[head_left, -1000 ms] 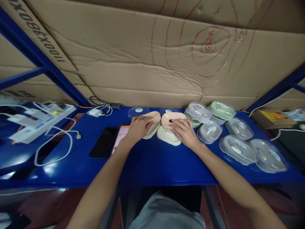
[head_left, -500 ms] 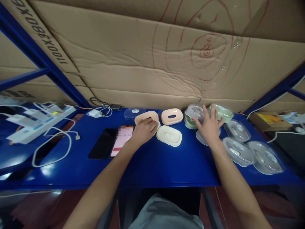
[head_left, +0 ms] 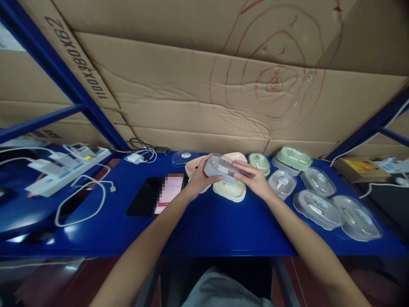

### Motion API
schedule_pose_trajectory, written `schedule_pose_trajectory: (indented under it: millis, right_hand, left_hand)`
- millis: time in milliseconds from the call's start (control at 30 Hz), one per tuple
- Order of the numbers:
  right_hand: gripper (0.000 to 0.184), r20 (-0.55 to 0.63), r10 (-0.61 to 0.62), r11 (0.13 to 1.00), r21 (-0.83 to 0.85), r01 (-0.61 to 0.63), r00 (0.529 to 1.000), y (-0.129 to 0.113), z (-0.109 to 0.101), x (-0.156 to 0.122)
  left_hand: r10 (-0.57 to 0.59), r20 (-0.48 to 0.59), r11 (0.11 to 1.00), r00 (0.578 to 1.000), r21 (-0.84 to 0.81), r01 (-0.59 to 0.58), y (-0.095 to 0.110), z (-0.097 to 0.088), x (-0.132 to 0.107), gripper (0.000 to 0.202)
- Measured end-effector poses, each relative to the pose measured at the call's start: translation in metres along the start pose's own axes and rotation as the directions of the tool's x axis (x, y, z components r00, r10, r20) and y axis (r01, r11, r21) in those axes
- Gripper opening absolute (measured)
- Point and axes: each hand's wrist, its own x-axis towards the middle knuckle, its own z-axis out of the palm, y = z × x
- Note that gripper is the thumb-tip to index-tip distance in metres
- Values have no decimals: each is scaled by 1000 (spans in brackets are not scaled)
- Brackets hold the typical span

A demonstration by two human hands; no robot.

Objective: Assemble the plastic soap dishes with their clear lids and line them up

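Note:
Both my hands hold a clear plastic lid (head_left: 220, 167), tilted above the soap-dish parts in the middle of the table. My left hand (head_left: 198, 179) grips its left end and my right hand (head_left: 254, 177) its right end, thumb in front. Just below the lid lies a cream oval tray (head_left: 230, 192). Behind it are a peach oval piece (head_left: 238, 157) and another peach piece (head_left: 191, 165), partly hidden by my left hand. A further cream piece under that hand is mostly covered.
At the right stand a small green box (head_left: 259, 162), a larger green box (head_left: 294, 158) and several clear lids (head_left: 318, 209). Left are a phone with a lit screen (head_left: 171, 192), a dark slab (head_left: 143, 196), a clear blue-looking lid (head_left: 185, 157) and a power strip (head_left: 64, 172) with cables.
My right hand has come from the green boxes to the middle, and a clear lid is now between both hands. My left hand has left the cream piece and taken the lid's left end.

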Motion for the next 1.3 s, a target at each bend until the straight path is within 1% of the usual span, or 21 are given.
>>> schedule_pose_trajectory:
  millis: [67, 133, 200, 233, 300, 400, 467, 533, 633, 700, 733, 767, 833, 867, 900, 933, 1000, 1067, 1167, 1233, 1300]
  right_hand:
    - [57, -68, 31, 999, -30, -33, 997, 12, 1, 9]
    - [61, -127, 47, 995, -79, -58, 991, 19, -2, 14]
    - [62, -139, 44, 990, -125, -62, 989, 19, -3, 12]
    - [61, -111, 17, 987, -157, -35, 994, 17, -2, 8]
    - [56, -12, -62, 974, -219, 58, 998, 7, 2, -2]
    - [45, 137, -151, 951, -251, 182, 979, -6, 10, -13]
    - [39, 170, -164, 947, -248, 203, 972, -8, 13, -13]
    - [41, 151, -163, 943, -268, 199, 975, -7, 13, -8]
    - [51, 44, -136, 929, -341, 142, 990, -4, 7, 3]
    - [48, -4, -125, 910, -399, 113, 992, -5, 1, 10]
    - [44, -9, -124, 898, -426, 109, 992, -5, -2, 13]
    - [40, -6, -126, 888, -447, 110, 992, -5, -5, 16]
    - [38, -30, -79, 840, -541, 50, 996, -2, -12, 20]
    - [40, -70, -32, 799, -600, -17, 997, 1, -15, 21]
    - [43, -125, 20, 750, -654, -98, 992, 6, -20, 20]
    - [47, -184, 70, 696, -695, -180, 980, 13, -24, 19]
    - [58, -270, 149, 613, -730, -303, 951, 27, -33, 14]
    - [70, -298, 211, 577, -730, -365, 931, 41, -41, 7]
    - [81, -314, 289, 530, -734, -424, 904, 54, -45, 1]
    - [81, -317, 302, 522, -734, -434, 899, 56, -47, 2]
    - [74, -330, 284, 531, -728, -434, 900, 53, -51, 5]
  left_hand:
    - [-6, -15, 1000, 1000, 17, 6, 2, -5, 1, 104]
    - [-9, -25, 1000, 1000, 22, 10, 2, -6, 2, 106]
    - [-3, -27, 1000, 1000, 28, 4, 0, -3, 2, 105]
    - [4, -25, 1000, 1000, 31, -3, -2, -1, 2, 105]
    - [21, -14, 999, 1000, 39, -20, -6, 3, 1, 104]
    - [47, 15, 997, 999, 62, -47, -11, 5, 1, 100]
    - [66, 27, 993, 997, 95, -68, -11, 4, 1, 99]
    - [92, 21, 985, 996, 142, -94, -8, 2, 0, 100]
    - [142, -23, 964, 990, 229, -133, -1, -1, 1, 100]
    - [179, -75, 945, 981, 289, -151, 2, -6, 3, 103]
    - [213, -105, 921, 971, 354, -164, 2, -9, 4, 104]
    - [257, -130, 874, 958, 454, -173, 1, -13, 6, 104]
    - [343, -158, 723, 926, 673, -153, -5, -22, 10, 103]
    - [371, -166, 644, 914, 755, -124, -9, -26, 12, 101]
    - [381, -178, 589, 907, 803, -90, -13, -29, 14, 99]
    - [376, -195, 569, 906, 820, -59, -18, -32, 15, 97]
    - [360, -227, 570, 905, 821, -21, -24, -35, 15, 91]
    - [355, -238, 569, 904, 822, -7, -26, -34, 13, 85]
    - [361, -229, 580, 904, 815, -25, -20, -27, 9, 73]
    - [369, -212, 598, 905, 800, -57, -13, -22, 7, 64]
    - [378, -189, 628, 906, 772, -101, -5, -16, 4, 54]
